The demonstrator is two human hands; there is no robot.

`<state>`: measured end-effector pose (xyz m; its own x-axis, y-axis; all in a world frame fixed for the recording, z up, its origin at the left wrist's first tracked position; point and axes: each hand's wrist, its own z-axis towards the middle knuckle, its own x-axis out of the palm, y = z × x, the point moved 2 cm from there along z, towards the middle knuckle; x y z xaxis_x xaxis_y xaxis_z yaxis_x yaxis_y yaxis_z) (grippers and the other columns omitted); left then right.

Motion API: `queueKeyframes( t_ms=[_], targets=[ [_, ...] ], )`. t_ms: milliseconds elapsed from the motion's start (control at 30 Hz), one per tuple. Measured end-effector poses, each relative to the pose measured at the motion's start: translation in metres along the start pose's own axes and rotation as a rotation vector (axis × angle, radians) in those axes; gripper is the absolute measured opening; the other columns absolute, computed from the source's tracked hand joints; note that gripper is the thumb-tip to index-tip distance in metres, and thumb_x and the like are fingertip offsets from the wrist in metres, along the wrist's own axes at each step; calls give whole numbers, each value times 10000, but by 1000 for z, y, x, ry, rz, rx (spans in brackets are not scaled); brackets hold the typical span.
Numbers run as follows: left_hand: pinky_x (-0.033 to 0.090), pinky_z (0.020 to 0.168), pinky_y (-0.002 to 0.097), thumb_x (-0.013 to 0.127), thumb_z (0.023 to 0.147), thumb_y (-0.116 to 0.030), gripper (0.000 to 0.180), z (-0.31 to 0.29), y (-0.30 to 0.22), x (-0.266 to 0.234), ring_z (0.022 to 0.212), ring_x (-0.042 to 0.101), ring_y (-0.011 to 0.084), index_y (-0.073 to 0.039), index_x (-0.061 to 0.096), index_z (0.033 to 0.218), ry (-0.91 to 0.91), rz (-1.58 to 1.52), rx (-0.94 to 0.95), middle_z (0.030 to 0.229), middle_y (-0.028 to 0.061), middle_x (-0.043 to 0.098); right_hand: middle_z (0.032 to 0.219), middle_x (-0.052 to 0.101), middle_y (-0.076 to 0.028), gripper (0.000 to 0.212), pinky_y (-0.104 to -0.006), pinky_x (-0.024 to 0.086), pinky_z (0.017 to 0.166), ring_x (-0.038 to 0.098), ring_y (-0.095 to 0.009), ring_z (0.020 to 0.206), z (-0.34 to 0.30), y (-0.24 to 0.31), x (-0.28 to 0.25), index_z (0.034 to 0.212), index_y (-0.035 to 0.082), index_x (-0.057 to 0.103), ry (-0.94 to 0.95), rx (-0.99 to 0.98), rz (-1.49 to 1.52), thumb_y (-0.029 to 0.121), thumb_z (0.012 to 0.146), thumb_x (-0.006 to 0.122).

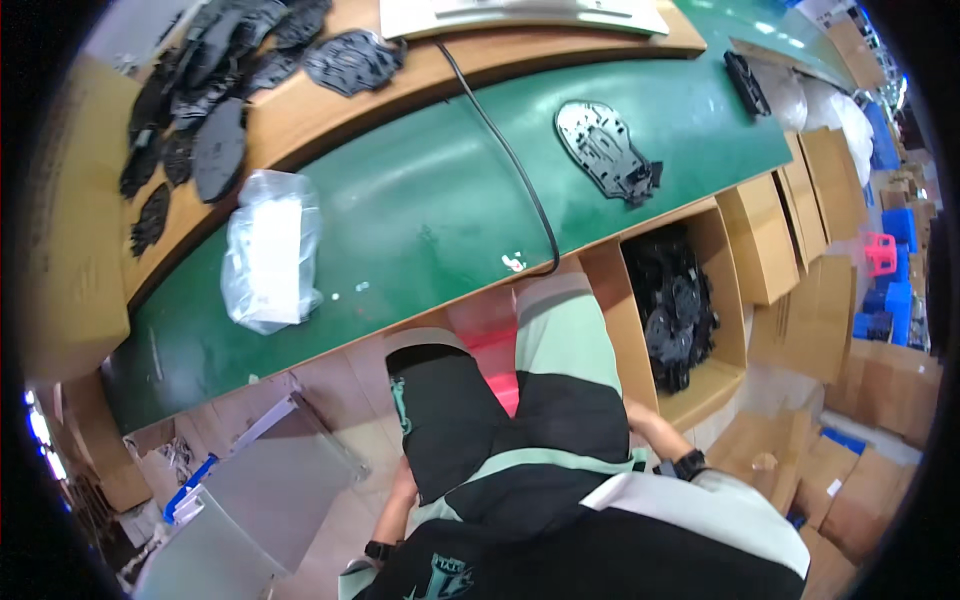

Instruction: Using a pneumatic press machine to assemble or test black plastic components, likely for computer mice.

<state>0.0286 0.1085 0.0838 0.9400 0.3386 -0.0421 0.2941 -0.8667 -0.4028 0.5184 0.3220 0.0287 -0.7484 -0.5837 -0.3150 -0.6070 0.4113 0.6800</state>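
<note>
Long, glossy green table (400, 190), crossed by a black cable (500, 133) running from the raised wooden shelf (290, 110) behind to the near edge. Just beside the cable's near bend, small white scraps (513, 262). Left of the cable, a broad stretch of green, then a white item in clear plastic (270, 250); farther left, on the shelf, heaped dark parts (215, 140). Right of the cable, near the front edge, a single black plastic part (610, 150); well beyond, toward the table's right end, a narrow black piece (747, 84).

Nearer than the cable, tight against the front edge, two knees. Right of the cable and below the edge, an open carton (733, 290) of black parts (675, 310), close to the right hand (648, 425). Far right, stacked cartons (895, 390), blue crates (898, 225). Left of the cable and nearer, tiled floor (365, 400), a grey panel (285, 465) and the left hand (402, 487), low beside the thigh. Fingers of both hands mostly hidden behind the legs; cannot tell how far open, or on what.
</note>
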Motion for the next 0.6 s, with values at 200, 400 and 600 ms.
queueKeyframes(
  t_ms=[200,400,600],
  targets=[
    [455,1095,429,566,896,37,461,-97,-171,5,1247,607,351,42,565,1357,-592,495,993,1305,222,637,1214,706,-236,331,-433,563,945,700,-348,1125,-50,266,-91,1277,-11,660,-419,-489,-318,68,956,642],
    [432,1112,470,603,847,82,478,-201,-328,52,1246,605,375,10,594,1320,-762,711,1790,1297,197,652,1157,704,-168,292,-324,567,857,711,-241,953,-130,433,-107,1186,-31,687,-484,-1124,-246,-99,913,607],
    [343,1182,513,729,893,-233,652,-176,-424,55,1404,448,408,-90,507,1489,-1084,927,1635,1510,192,495,1066,734,-152,265,-347,581,811,712,-277,940,-226,503,-88,1059,36,774,-349,-1664,-224,-13,814,686]
  ],
)
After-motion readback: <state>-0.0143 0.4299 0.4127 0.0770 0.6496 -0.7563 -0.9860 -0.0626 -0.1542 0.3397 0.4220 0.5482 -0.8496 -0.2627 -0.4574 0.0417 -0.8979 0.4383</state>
